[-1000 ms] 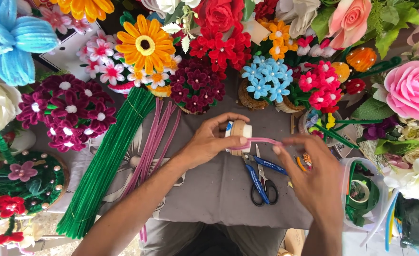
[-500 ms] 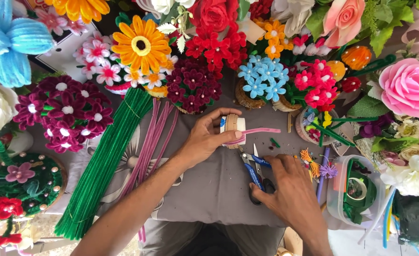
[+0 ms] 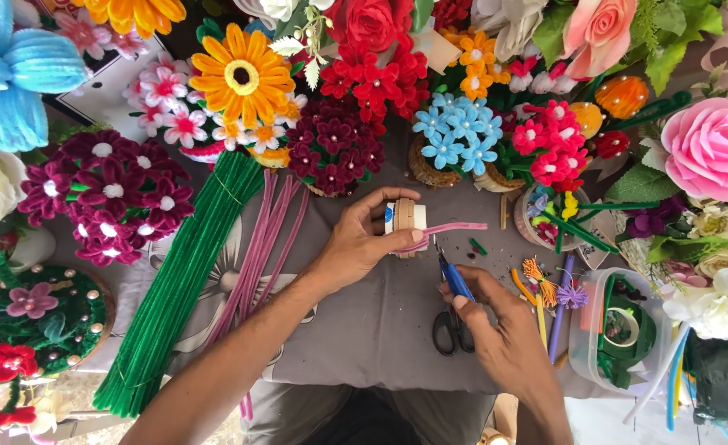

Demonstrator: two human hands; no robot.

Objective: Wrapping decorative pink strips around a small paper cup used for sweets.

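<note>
Green wire coils (image 3: 628, 334) in clear tub (image 3: 582, 346)

The left hand (image 3: 362, 245) grips a small white block (image 3: 405, 224) wrapped with a pink pipe cleaner (image 3: 455, 228) — its free end sticks out to the right. The right hand (image 3: 500, 330) holds blue-handled pliers (image 3: 455, 278) just below it, above black scissors (image 3: 453, 330) on the grey cloth (image 3: 364, 338).
</note>
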